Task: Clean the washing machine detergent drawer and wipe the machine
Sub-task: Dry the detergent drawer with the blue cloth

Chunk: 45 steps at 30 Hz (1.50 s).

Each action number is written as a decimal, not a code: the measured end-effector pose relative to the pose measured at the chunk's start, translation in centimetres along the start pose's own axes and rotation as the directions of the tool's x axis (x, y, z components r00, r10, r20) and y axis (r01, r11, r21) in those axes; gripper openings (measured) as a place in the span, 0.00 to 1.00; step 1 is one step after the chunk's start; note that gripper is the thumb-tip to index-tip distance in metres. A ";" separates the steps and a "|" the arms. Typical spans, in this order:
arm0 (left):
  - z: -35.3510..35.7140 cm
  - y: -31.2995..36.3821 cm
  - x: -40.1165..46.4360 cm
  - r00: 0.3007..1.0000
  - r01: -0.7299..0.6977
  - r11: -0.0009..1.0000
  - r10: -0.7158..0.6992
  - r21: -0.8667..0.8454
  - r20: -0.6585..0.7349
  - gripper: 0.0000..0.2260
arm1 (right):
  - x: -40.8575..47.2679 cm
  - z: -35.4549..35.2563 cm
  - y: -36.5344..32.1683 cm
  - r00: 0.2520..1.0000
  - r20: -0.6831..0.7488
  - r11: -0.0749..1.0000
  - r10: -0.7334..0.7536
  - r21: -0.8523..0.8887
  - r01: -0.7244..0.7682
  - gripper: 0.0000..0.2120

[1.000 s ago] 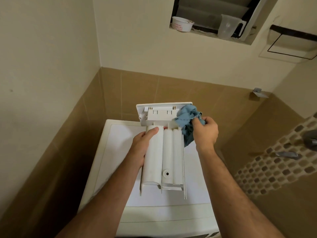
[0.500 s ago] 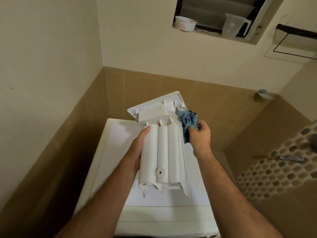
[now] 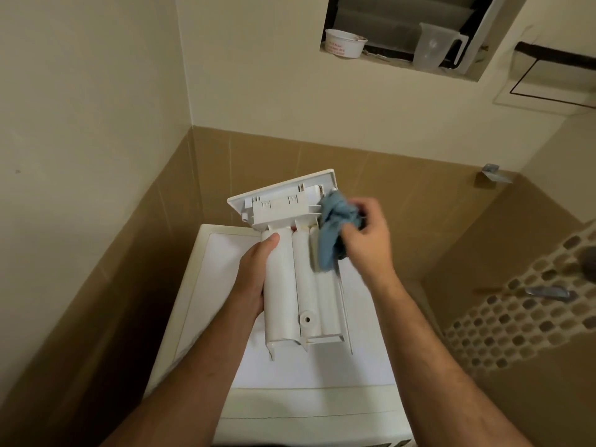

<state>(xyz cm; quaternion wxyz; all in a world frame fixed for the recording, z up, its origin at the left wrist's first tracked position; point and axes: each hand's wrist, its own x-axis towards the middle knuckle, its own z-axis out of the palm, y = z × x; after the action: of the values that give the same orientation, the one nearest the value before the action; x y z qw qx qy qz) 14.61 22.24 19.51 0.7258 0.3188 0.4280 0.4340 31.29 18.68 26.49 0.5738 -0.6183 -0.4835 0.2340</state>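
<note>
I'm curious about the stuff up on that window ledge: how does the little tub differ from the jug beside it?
The tub is low, wide and opaque white with reddish print; the jug is taller, narrower and see-through. The jug has a handle on its side; the tub shows none. Both stand upright on the window ledge, open at the top.

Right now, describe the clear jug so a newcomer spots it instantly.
Look up to the wall recess above the washing machine. Two containers stand on its sill; the jug is the right one, translucent with a handle, unlike the squat white tub at left.
</note>
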 end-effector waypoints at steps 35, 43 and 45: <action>-2.2 -1.3 -1.4 0.974 -0.209 0.978 0.210 0.016 -0.083 0.18 | -4.6 6.1 1.1 0.984 -0.128 0.964 0.123 -0.219 -0.149 0.17; -2.8 -1.0 -1.3 0.957 -0.234 0.972 0.234 0.018 -0.172 0.12 | -6.7 6.6 3.3 0.997 -0.078 0.908 -0.004 -0.419 -0.029 0.10; -3.1 -1.0 -1.2 0.953 -0.222 0.974 0.225 0.036 -0.202 0.14 | -7.9 6.5 4.1 0.998 -0.063 0.902 0.030 -0.428 -0.054 0.11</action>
<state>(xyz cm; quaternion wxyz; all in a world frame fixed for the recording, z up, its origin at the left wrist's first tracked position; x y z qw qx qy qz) 11.89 21.04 17.78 0.6221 0.3237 0.4644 0.5409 23.83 15.48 19.01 0.4316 -0.7458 -0.4937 0.1173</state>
